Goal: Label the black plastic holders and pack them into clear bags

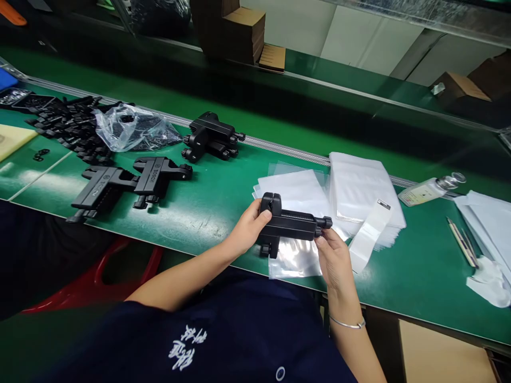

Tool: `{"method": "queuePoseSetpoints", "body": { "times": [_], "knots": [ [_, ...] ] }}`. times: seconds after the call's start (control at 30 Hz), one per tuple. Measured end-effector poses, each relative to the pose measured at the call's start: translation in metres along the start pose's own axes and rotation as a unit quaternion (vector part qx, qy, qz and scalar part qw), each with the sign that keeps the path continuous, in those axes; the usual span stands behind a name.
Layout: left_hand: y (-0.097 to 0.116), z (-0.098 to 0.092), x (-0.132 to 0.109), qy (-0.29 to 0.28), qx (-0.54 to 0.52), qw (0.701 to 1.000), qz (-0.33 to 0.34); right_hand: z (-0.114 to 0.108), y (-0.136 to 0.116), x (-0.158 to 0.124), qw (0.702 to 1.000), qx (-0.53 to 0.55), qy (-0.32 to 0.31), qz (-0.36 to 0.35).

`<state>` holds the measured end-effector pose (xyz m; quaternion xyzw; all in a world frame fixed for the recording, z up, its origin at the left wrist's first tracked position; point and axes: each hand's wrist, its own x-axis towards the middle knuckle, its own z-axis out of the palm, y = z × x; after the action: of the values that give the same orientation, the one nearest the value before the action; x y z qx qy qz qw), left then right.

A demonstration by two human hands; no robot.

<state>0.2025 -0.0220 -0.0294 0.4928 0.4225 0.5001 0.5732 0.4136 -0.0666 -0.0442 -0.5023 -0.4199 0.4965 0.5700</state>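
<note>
A black plastic clamp bracket [293, 225] is held level in front of me, above the near edge of the bench. My left hand [252, 226] grips its wide jaw end, thumb on top. At the other end, the fingers of my right hand [333, 252] are closed on the small knobs. Beneath the bracket lie clear plastic bags [297, 260]. To the left rest two similar brackets with BOSCH lettering, one bracket [101, 189] partly behind the other bracket [157, 175]. More black brackets [211, 135] are stacked farther back.
A stack of white plastic sleeves [359, 181] sits right of centre, with a label strip [369, 239] over its front. Beyond are a bottle [427, 191], pens [461, 242] and crumpled white paper [489, 282]. Black parts [80, 125] and a bag of small parts [136, 127] lie left.
</note>
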Motion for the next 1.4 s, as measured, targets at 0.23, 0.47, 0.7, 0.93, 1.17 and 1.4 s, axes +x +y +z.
{"method": "queuePoseSetpoints", "body": {
  "times": [0.23,0.47,0.7,0.93,1.17,1.4],
  "knots": [
    [0.002,-0.001,-0.002,-0.03,0.041,0.998,0.035,0.002,0.007,0.005,0.985,-0.122,0.111,-0.049],
    [0.003,-0.002,-0.004,-0.009,0.027,0.999,0.028,-0.001,0.002,0.009,0.987,-0.131,0.07,-0.061],
    [0.0,-0.008,0.013,0.117,-0.23,0.955,-0.145,0.016,-0.005,-0.012,0.937,-0.272,-0.039,-0.217],
    [0.008,-0.004,0.016,0.119,-0.244,0.946,-0.178,0.028,-0.007,-0.027,0.96,-0.176,-0.071,-0.208],
    [0.038,0.019,-0.001,-0.232,-0.038,0.972,-0.025,0.013,-0.004,-0.004,0.982,0.159,0.076,0.064],
    [0.047,0.034,0.015,-0.205,0.085,0.975,-0.024,0.008,0.012,-0.015,0.998,0.035,0.033,0.05]
  ]
}}
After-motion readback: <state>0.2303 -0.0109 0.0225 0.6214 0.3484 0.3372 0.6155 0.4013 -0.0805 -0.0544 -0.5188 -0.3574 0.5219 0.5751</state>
